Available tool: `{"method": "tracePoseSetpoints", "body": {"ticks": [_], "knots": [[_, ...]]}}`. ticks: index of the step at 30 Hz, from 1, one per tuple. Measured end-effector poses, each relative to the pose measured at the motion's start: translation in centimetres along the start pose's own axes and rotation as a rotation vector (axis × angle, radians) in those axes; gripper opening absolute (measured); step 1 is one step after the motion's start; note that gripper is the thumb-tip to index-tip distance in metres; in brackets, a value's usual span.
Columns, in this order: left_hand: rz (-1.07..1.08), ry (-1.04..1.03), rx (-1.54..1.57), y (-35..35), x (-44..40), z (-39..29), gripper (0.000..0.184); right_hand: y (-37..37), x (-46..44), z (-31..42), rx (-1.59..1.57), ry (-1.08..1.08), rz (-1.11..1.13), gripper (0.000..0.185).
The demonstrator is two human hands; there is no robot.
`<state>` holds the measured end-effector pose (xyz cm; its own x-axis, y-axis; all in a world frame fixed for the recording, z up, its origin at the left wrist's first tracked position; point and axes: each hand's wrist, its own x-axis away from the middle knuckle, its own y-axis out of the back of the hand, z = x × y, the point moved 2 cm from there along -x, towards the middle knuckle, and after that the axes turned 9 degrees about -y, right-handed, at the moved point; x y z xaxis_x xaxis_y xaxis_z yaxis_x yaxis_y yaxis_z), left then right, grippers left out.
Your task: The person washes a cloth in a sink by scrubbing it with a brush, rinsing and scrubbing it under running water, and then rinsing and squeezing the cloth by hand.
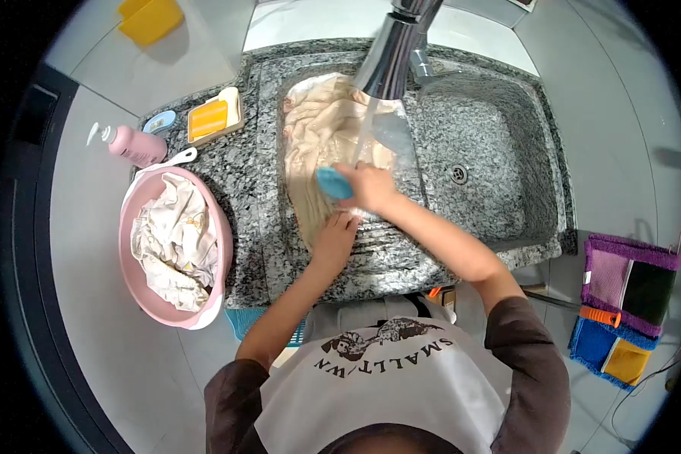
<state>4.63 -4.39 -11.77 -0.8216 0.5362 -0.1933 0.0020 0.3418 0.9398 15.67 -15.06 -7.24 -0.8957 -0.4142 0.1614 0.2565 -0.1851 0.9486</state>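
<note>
A wet beige garment [321, 125] lies spread in the left granite basin, its lower end over the ridged washboard slope [382, 246]. My right hand [372, 188] is closed around a light-blue scrubbing brush [333, 183], which is against the fabric; its bristles are hidden. Just below, my left hand [336, 240] presses down on the garment's near end, fingers bent onto the cloth. Water runs from the chrome faucet [386, 64] onto the fabric beside my right hand.
A drain [458, 174] shows in the right basin [499, 129]. On the left stand a pink tub [224, 257] of white clothes [175, 234], a pink pump bottle [138, 145] and a soap dish [237, 121] with orange soap [207, 119]. Mop pads [628, 280] hang at right.
</note>
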Motion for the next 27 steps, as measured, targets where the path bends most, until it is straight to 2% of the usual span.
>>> {"method": "tracePoseSetpoints", "body": {"ticks": [1,3,5,7,9,10,13,15,17,18,19,22,24,25,27], "knots": [[-0.003,0.005,-0.001,0.3,-0.1,0.0,0.039,-0.3,-1.4,-1.0,-0.008,-0.054,0.049,0.067],[0.205,0.068,-0.035,0.3,-0.8,0.0,0.029,-0.4,-4.3,-3.0,-0.003,-0.090,0.091,0.069],[0.126,0.063,-0.079,-0.1,-1.7,0.0,0.023,-0.7,-5.5,-4.2,0.100,-0.139,-0.066,0.069],[0.053,0.057,-0.119,-0.7,-2.2,0.7,0.017,0.0,-4.2,-2.8,0.098,-0.123,-0.057,0.070],[0.095,0.063,0.043,-1.2,-2.6,1.6,0.015,0.5,-2.3,-0.5,0.099,-0.121,0.018,0.071],[0.095,0.066,0.046,-0.8,-2.2,1.2,0.015,0.7,-0.6,0.4,0.018,-0.031,0.058,0.068],[0.096,0.068,0.176,0.8,-0.4,-0.3,0.014,-1.2,1.1,0.6,0.019,0.060,0.026,0.070],[0.282,0.102,0.240,1.2,0.2,-0.4,0.016,-1.2,-0.9,-0.8,0.039,0.013,0.044,0.070],[0.317,0.115,0.240,1.5,0.1,-0.7,0.017,-1.1,-3.3,-2.5,0.060,-0.041,0.061,0.070],[0.346,0.132,0.238,1.5,0.0,-0.7,0.018,-0.5,-4.5,-3.1,0.085,-0.066,-0.021,0.071],[0.347,0.136,0.239,1.5,0.2,-0.8,0.018,-0.4,-4.9,-3.3,0.108,-0.091,-0.098,0.071],[0.245,0.168,0.287,2.4,0.3,-0.5,0.019,0.4,-2.9,-2.0,0.062,-0.084,-0.113,0.066],[0.100,0.268,0.220,3.8,0.0,-0.7,0.021,1.2,-0.8,-0.7,0.065,-0.089,-0.023,0.066],[0.101,0.271,0.221,3.7,0.0,-0.6,0.021,1.5,0.1,-0.3,0.021,-0.070,0.020,0.066],[0.285,0.193,0.010,3.4,-0.2,-0.3,0.028,1.1,0.6,-0.8,-0.023,-0.043,0.071,0.067]]}}
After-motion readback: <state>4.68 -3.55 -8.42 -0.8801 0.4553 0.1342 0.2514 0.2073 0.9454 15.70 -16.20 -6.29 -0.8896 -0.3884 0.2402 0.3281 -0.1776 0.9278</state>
